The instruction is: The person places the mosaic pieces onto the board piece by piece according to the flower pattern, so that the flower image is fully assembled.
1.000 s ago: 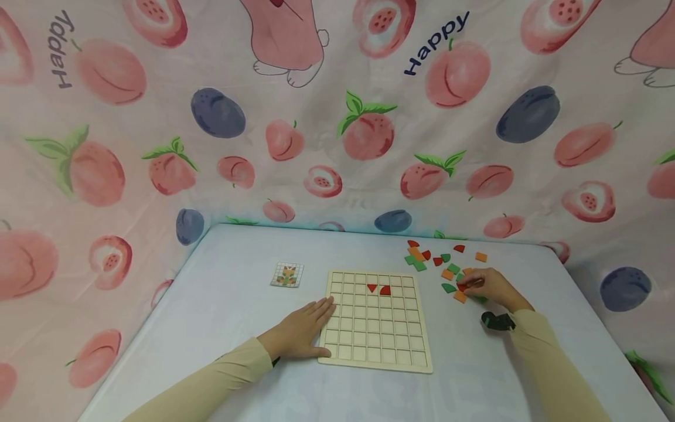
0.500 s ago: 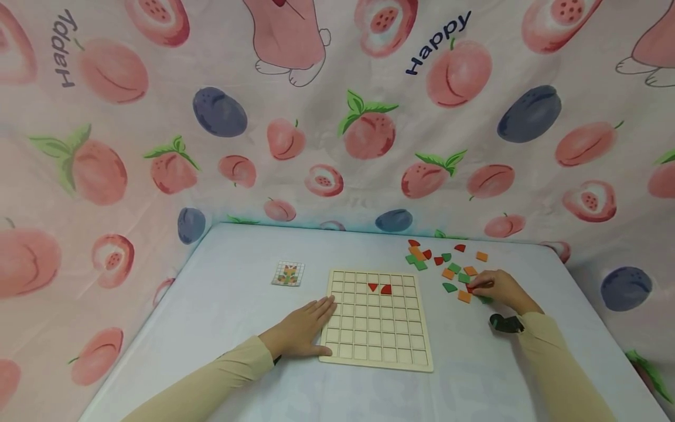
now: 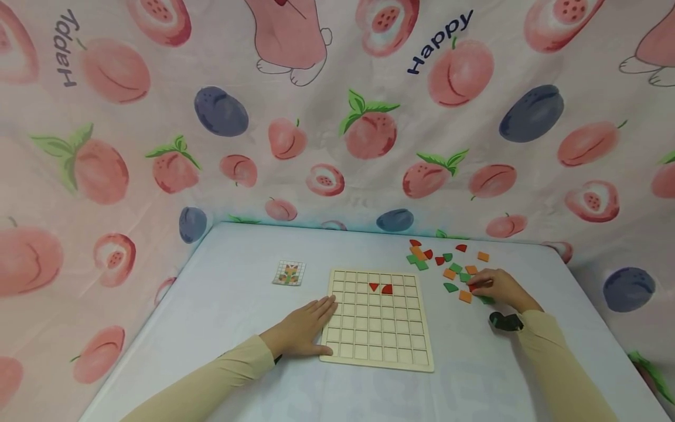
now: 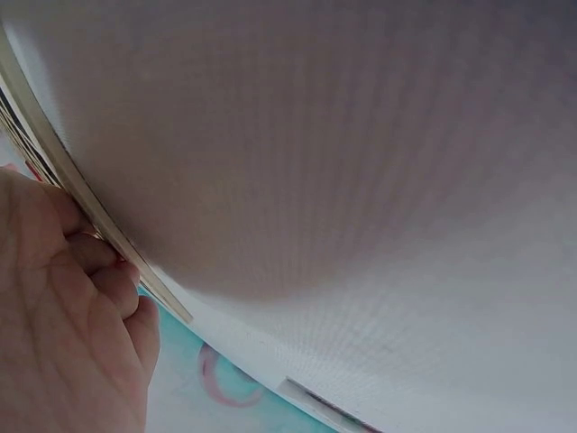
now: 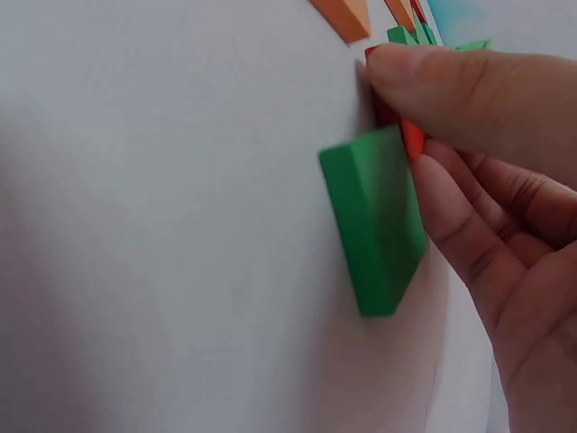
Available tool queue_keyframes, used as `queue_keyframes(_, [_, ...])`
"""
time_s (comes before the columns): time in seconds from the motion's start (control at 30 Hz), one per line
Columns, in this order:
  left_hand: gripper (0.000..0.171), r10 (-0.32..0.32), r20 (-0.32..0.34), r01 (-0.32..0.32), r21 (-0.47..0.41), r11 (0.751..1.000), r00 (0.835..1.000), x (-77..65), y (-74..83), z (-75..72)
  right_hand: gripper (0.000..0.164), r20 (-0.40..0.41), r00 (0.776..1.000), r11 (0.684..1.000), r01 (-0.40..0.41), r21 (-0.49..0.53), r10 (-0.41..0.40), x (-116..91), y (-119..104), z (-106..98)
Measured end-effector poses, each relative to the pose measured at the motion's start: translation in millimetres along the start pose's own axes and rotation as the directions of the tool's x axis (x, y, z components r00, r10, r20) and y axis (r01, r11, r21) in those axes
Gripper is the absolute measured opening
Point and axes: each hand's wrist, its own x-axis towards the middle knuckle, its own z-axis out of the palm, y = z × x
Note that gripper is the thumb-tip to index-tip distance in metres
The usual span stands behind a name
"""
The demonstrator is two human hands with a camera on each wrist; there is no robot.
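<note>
Small red piece (image 5: 387,110), shape mostly hidden, pinched between thumb and fingers of right hand (image 3: 500,288), low at white bench (image 3: 221,319), near thick green tile (image 5: 371,221); best raised straight, tile unnudged. Left hand (image 3: 299,331), fingers extended, touching pale wooden grid board (image 3: 373,324).

The board (image 3: 374,340) looks like matt wood, the green piece (image 5: 370,221) smooth, the backdrop (image 3: 364,76) wrinkled cloth.

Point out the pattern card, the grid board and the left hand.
Pattern card (image 3: 289,273), head view: middle of its printed face.
Grid board (image 3: 375,324), head view: a bare cell near its middle.
Left hand (image 3: 298,329), head view: its back.
</note>
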Motion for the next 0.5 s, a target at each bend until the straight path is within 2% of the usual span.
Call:
queue_keyframes(0.2, [0.096, 0.001, 0.001, -0.001, 0.004, 1.000, 1.000, 0.7, 0.2, 0.9, 0.028, -0.001, 0.997, 0.997, -0.078, -0.002, 0.078, -5, 5, -1])
queue_keyframes(0.5, [0.096, 0.003, -0.006, -0.003, 0.014, 1.000, 1.000, 0.5, -0.5, 1.3, 0.034, 0.006, 0.996, 0.995, -0.094, 0.031, 0.094, -11, 4, -4])
